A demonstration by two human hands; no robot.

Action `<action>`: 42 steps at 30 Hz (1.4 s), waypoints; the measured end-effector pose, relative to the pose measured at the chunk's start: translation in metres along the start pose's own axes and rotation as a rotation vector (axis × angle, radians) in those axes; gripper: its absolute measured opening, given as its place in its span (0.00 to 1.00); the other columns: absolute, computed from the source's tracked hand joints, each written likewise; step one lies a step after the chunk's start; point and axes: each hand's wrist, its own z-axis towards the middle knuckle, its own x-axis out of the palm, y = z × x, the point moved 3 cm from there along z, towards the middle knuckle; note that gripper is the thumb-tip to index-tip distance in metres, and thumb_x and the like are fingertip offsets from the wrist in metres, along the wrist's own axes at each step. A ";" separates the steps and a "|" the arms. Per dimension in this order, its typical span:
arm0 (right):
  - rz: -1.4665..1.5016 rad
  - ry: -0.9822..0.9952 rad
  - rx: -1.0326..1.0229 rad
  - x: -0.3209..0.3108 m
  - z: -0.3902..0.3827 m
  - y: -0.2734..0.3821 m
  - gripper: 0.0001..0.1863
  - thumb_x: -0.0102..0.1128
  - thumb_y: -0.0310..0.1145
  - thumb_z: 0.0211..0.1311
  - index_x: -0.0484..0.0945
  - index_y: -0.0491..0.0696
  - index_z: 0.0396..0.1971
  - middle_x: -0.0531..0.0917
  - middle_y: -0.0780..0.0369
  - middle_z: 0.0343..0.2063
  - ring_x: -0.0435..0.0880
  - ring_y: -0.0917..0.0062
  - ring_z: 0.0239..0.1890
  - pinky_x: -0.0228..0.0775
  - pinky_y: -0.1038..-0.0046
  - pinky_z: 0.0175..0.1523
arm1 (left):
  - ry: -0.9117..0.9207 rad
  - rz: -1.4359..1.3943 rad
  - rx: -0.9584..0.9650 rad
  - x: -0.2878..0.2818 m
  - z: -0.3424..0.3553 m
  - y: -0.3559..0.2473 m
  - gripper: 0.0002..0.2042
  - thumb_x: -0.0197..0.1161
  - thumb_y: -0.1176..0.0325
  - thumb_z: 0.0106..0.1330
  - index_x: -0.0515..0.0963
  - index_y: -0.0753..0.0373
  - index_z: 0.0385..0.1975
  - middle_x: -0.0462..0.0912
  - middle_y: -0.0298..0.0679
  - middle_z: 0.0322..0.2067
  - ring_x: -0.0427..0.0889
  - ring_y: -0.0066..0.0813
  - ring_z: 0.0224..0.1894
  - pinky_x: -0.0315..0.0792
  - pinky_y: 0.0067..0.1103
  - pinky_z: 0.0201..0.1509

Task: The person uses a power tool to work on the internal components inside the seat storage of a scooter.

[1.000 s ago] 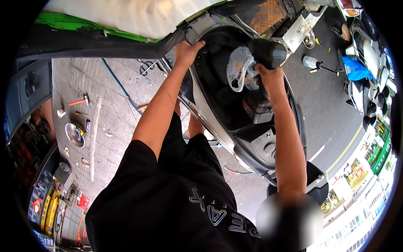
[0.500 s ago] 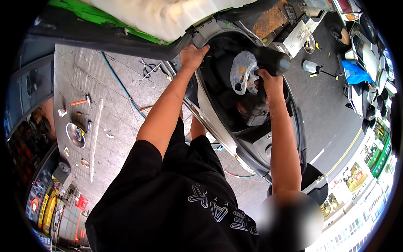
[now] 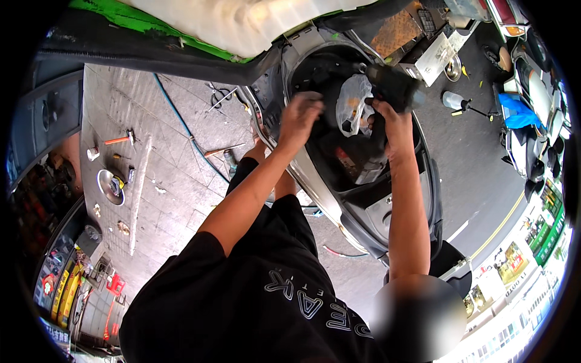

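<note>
My right hand [image 3: 390, 118] is closed around the grip of a dark cordless power tool [image 3: 393, 85], held over the open under-seat compartment [image 3: 327, 54] of a scooter. Its battery base [image 3: 360, 163] hangs below my grip, with red markings. A translucent plastic bag [image 3: 348, 100], holding small orange-brown items, lies beside my right hand. My left hand [image 3: 302, 115] is over the compartment's left side, fingers smeared by motion; whether it holds anything is unclear.
A panel with foam padding and green tape [image 3: 230, 30] spans the top. A hammer [image 3: 118, 140], steel bowl [image 3: 111, 186], scissors [image 3: 219, 97] and blue hose [image 3: 172, 106] lie on the paving [image 3: 169, 145]. A funnel-like container [image 3: 452, 100] and parked scooters [image 3: 532, 85] are rightward.
My left hand has left the upper left rim and moved down and rightward. My right hand has shifted slightly, still gripping the tool.
</note>
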 end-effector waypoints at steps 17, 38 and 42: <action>-0.376 0.209 0.095 0.033 -0.059 0.004 0.11 0.62 0.29 0.52 0.77 0.39 0.34 0.79 0.65 0.23 0.75 0.83 0.20 0.65 0.80 0.25 | -0.391 -1.063 -0.516 0.020 0.103 0.088 0.19 0.51 0.51 0.66 0.68 0.62 0.43 0.79 0.44 0.39 0.79 0.36 0.41 0.72 0.37 0.50; -0.108 0.003 0.056 -0.008 -0.087 0.021 0.14 0.59 0.30 0.53 0.75 0.39 0.38 0.80 0.62 0.28 0.75 0.79 0.20 0.66 0.79 0.25 | -0.536 -0.968 -0.606 0.029 0.079 0.079 0.13 0.50 0.57 0.67 0.68 0.57 0.25 0.72 0.32 0.19 0.78 0.33 0.24 0.72 0.30 0.27; -0.011 -0.059 0.048 -0.026 -0.104 0.022 0.15 0.59 0.29 0.53 0.74 0.41 0.41 0.81 0.60 0.31 0.75 0.79 0.21 0.67 0.79 0.26 | -0.488 -1.247 -0.707 0.058 0.034 0.043 0.17 0.43 0.56 0.71 0.65 0.62 0.24 0.69 0.32 0.18 0.75 0.29 0.21 0.66 0.23 0.22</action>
